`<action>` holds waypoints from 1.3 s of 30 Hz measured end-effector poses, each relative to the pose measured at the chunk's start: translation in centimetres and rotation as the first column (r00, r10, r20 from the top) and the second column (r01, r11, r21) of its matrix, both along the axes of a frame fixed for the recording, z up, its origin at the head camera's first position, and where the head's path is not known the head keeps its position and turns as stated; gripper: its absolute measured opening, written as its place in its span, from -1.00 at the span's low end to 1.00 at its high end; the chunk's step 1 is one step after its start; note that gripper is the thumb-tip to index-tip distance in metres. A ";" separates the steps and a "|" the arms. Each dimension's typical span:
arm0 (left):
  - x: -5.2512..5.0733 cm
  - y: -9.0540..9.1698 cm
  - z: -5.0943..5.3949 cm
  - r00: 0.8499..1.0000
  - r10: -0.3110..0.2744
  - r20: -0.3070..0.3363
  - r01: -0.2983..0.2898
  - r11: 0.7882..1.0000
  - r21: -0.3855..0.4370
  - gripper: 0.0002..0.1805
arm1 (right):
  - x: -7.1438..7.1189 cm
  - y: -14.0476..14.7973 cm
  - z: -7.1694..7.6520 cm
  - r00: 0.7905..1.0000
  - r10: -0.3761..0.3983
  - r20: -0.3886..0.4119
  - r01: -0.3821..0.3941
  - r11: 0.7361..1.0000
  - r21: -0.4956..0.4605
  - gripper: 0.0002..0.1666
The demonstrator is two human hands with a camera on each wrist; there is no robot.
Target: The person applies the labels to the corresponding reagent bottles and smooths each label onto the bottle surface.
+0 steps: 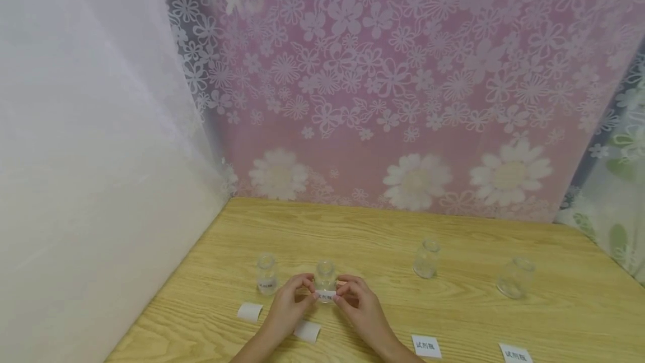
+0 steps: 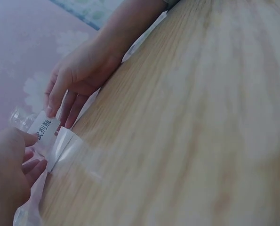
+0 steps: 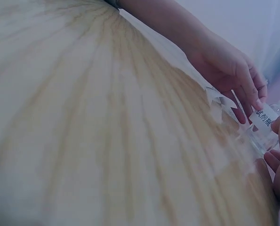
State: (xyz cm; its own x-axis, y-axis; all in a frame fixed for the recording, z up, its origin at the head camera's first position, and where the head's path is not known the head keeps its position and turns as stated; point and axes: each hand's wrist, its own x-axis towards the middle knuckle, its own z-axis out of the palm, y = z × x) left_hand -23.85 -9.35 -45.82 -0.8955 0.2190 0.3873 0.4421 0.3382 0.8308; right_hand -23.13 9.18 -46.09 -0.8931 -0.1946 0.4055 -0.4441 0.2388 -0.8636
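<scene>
A small clear glass bottle [image 1: 326, 271] stands between the two hands in the head view. Across its lower front lies a white label [image 1: 325, 296] with printed black characters. My left hand [image 1: 292, 302] has its thumb on the label's left end, fingers curled beside the bottle. At the right end, the right hand [image 1: 361, 306] mirrors it. Both wrist views show the label [image 2: 44, 129] between the two thumbs; its back is hidden. Left of the hands stands another glass bottle [image 1: 266, 274] with a similar label on it.
Two unlabelled glass bottles [image 1: 426, 259] [image 1: 515, 279] stand on the right of the wood-grain table [image 1: 353, 226]. Printed labels [image 1: 426, 346] [image 1: 515, 353] lie near the front edge. Blank white paper pieces [image 1: 249, 311] [image 1: 307, 330] lie around the left forearm. A flowered curtain [image 1: 373, 99] hangs behind.
</scene>
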 end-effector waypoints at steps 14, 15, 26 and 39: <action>-0.3 0.2 -0.5 0.999 0.019 -0.028 -0.019 1.000 -0.002 -0.90 | -0.4 -0.1 -0.3 0.999 -0.017 -0.052 0.019 0.999 0.029 -0.92; -0.3 0.3 -0.6 0.999 0.021 -0.035 -0.021 1.000 -0.002 -0.90 | -0.4 -0.1 -0.4 0.998 -0.019 -0.056 0.020 0.999 0.025 -0.92; -0.3 0.5 -0.7 0.994 0.080 -0.073 -0.081 0.997 -0.018 -0.87 | -0.6 -0.8 -0.7 0.966 -0.137 -0.218 0.174 0.972 0.159 -0.85; -0.9 0.4 -1.0 0.998 0.060 0.028 -0.064 0.989 0.136 -0.82 | -0.8 -0.8 -0.5 0.970 -0.134 -0.204 0.165 0.976 0.144 -0.80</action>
